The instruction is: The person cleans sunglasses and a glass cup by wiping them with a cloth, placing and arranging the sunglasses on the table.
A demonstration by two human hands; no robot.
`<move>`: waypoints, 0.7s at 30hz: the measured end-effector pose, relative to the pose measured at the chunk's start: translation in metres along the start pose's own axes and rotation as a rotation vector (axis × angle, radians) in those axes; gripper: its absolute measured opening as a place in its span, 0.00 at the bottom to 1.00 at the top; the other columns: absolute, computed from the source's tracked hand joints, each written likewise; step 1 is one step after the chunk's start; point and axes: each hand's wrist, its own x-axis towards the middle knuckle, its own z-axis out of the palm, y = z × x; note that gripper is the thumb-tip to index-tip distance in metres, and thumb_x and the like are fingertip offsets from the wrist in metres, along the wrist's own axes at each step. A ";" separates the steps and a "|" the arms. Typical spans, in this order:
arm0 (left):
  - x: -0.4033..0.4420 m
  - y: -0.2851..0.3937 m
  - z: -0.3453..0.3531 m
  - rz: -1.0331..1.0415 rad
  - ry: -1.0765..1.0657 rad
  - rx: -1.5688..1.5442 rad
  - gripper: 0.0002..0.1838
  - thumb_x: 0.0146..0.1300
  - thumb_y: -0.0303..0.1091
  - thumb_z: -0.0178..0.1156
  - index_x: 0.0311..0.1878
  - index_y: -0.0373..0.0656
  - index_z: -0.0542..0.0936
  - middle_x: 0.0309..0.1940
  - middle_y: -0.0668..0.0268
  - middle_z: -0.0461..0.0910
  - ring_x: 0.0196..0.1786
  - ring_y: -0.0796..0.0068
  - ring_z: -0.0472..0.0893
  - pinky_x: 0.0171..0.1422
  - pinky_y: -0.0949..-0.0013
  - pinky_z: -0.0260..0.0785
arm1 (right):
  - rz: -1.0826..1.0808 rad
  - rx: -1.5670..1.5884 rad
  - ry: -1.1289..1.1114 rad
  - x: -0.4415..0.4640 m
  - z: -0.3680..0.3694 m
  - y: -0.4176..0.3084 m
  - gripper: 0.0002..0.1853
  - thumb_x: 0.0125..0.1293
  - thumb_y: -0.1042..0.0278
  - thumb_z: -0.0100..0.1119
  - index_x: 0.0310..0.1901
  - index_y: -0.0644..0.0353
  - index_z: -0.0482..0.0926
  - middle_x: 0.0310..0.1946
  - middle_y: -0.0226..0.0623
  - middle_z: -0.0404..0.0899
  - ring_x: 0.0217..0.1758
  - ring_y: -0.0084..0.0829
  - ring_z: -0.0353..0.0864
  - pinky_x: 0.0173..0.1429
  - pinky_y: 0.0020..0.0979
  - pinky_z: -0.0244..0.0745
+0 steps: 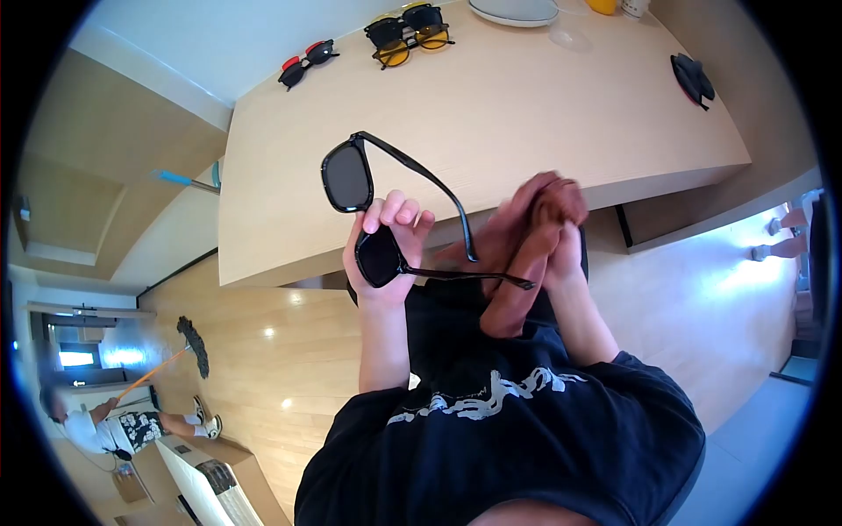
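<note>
Black sunglasses with dark lenses are held up by my left hand, whose fingers close round the frame at the bridge and lower lens. Both temples are unfolded and point right. A reddish-brown cloth hangs bunched from my right hand, its upper part blurred and its lower end over my black shirt. The cloth hides most of my right fingers. Between the sunglasses' temple tips and the cloth there is little or no visible gap.
On the wooden table lie red-and-black glasses, black and yellow-lensed glasses, a dark folded item and a pale dish. At the left, a person holds a mop near a cardboard box.
</note>
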 end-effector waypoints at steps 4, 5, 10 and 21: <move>0.007 -0.013 0.012 0.162 0.217 -0.184 0.04 0.60 0.30 0.49 0.30 0.44 0.70 0.33 0.68 0.67 0.45 0.71 0.69 0.62 0.60 0.58 | -0.018 -0.189 -0.068 0.017 -0.008 -0.002 0.18 0.66 0.56 0.46 0.51 0.61 0.69 0.45 0.37 0.73 0.50 0.30 0.72 0.55 0.33 0.70; 0.010 -0.017 0.011 0.164 0.248 -0.241 0.04 0.61 0.30 0.47 0.32 0.43 0.70 0.33 0.67 0.69 0.45 0.70 0.70 0.62 0.61 0.59 | -0.083 -0.377 -0.065 0.024 -0.017 0.009 0.19 0.66 0.58 0.46 0.52 0.63 0.69 0.43 0.36 0.74 0.48 0.30 0.74 0.52 0.32 0.71; 0.016 -0.033 0.000 0.208 0.318 0.059 0.14 0.69 0.40 0.43 0.34 0.40 0.72 0.38 0.64 0.72 0.46 0.67 0.71 0.58 0.63 0.62 | -0.212 -0.615 -0.542 -0.010 0.044 0.038 0.18 0.62 0.75 0.50 0.54 0.70 0.68 0.48 0.39 0.73 0.50 0.25 0.74 0.53 0.26 0.70; 0.006 -0.017 0.004 0.295 0.277 -0.093 0.17 0.69 0.40 0.43 0.30 0.41 0.74 0.34 0.66 0.77 0.50 0.71 0.74 0.73 0.59 0.48 | -0.252 -0.171 -0.453 -0.004 0.050 0.016 0.14 0.64 0.68 0.52 0.47 0.69 0.71 0.39 0.43 0.77 0.44 0.32 0.78 0.51 0.31 0.73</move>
